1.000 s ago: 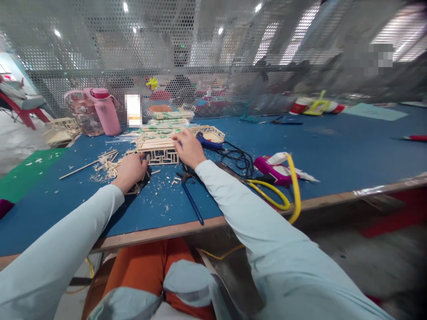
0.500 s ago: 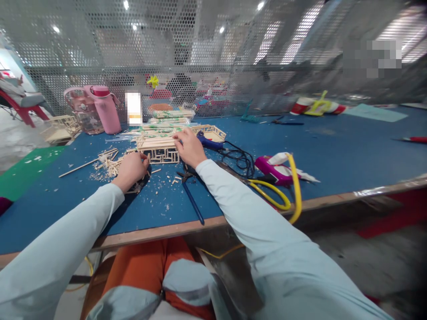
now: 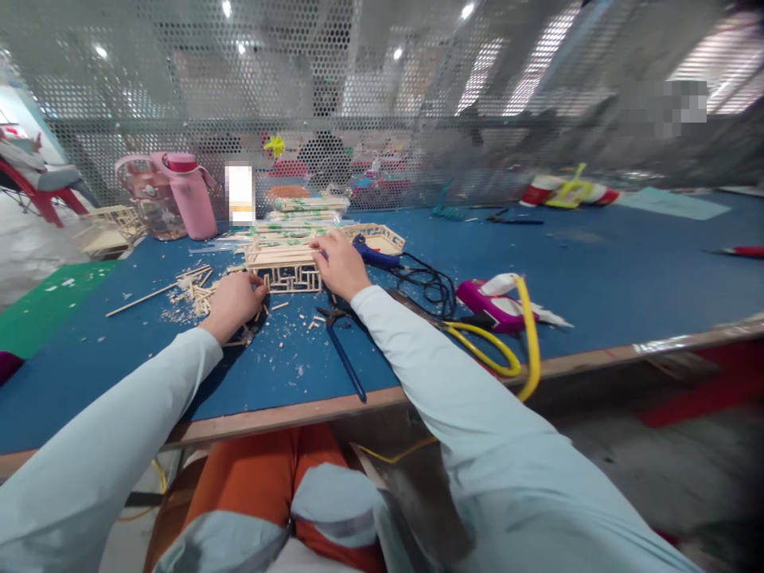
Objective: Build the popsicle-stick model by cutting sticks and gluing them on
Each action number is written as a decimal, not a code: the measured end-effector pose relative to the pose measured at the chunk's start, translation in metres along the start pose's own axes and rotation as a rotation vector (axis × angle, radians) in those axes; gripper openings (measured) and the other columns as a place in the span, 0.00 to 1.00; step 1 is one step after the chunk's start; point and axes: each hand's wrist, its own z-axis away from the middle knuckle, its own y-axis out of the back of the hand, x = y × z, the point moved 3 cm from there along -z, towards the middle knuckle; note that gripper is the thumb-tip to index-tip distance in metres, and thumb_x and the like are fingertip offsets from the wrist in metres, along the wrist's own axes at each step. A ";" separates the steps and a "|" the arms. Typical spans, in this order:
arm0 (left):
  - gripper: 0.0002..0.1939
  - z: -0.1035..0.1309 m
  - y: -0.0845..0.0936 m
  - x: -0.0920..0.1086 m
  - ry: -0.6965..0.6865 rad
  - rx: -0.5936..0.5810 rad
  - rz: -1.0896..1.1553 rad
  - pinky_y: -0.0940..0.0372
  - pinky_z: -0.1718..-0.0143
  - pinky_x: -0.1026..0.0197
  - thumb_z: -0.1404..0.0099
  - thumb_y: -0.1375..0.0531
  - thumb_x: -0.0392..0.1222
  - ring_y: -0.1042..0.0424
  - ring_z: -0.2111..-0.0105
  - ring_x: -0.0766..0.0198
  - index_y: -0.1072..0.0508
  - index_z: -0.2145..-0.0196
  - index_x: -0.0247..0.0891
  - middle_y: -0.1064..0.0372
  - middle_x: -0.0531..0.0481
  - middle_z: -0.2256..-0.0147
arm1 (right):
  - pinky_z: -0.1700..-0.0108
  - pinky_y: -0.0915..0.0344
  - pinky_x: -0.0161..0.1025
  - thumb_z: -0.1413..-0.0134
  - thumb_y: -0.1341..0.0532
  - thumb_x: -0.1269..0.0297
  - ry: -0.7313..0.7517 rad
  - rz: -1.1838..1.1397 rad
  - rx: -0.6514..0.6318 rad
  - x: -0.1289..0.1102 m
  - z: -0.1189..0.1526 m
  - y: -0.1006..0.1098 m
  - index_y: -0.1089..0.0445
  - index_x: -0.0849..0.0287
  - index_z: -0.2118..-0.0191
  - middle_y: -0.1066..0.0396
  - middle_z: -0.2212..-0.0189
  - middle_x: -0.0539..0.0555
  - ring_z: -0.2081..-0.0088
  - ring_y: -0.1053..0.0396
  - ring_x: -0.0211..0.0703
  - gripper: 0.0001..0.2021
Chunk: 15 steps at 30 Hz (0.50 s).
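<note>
A small wooden-stick model [image 3: 292, 278] with a lattice side stands on the blue table, between my two hands. My left hand [image 3: 234, 302] is at its left front corner, fingers curled and closed at the lattice edge; whatever they pinch is too small to name. On the right, my right hand [image 3: 341, 263] rests against the model's top and right end, fingers bent around that edge. Loose sticks and offcuts [image 3: 200, 296] lie beside my left hand. Blue-handled pliers [image 3: 346, 358] lie in front of the model, and a blue glue gun [image 3: 375, 253] sits behind my right hand.
Yellow-handled scissors [image 3: 486, 342] and a purple-and-white glue gun [image 3: 495, 302] lie to the right, near the table's front edge [image 3: 585, 360]. A black cord [image 3: 426, 282] coils behind them. Bagged sticks [image 3: 304, 215], a pink bottle [image 3: 192, 199] and a perforated metal screen [image 3: 358, 79] are at the back.
</note>
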 end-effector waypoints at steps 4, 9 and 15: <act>0.16 0.001 0.000 -0.002 0.006 0.007 0.000 0.36 0.62 0.58 0.41 0.47 0.44 0.27 0.67 0.55 0.22 0.61 0.38 0.25 0.44 0.75 | 0.51 0.39 0.43 0.45 0.47 0.71 -0.005 0.009 -0.006 0.000 0.000 0.000 0.31 0.62 0.61 0.35 0.62 0.58 0.56 0.37 0.47 0.09; 0.18 0.001 -0.001 -0.004 0.002 0.002 -0.005 0.36 0.61 0.59 0.40 0.48 0.45 0.27 0.66 0.55 0.23 0.60 0.38 0.24 0.44 0.73 | 0.52 0.39 0.42 0.45 0.47 0.71 -0.002 0.012 -0.003 0.000 0.000 0.000 0.30 0.62 0.60 0.35 0.61 0.58 0.56 0.37 0.47 0.10; 0.19 0.005 0.000 -0.002 -0.010 0.025 -0.048 0.36 0.60 0.61 0.39 0.49 0.45 0.27 0.63 0.56 0.23 0.58 0.38 0.24 0.43 0.69 | 0.52 0.39 0.41 0.44 0.47 0.70 -0.001 0.017 -0.013 0.001 0.000 0.000 0.30 0.62 0.59 0.35 0.61 0.59 0.56 0.36 0.47 0.11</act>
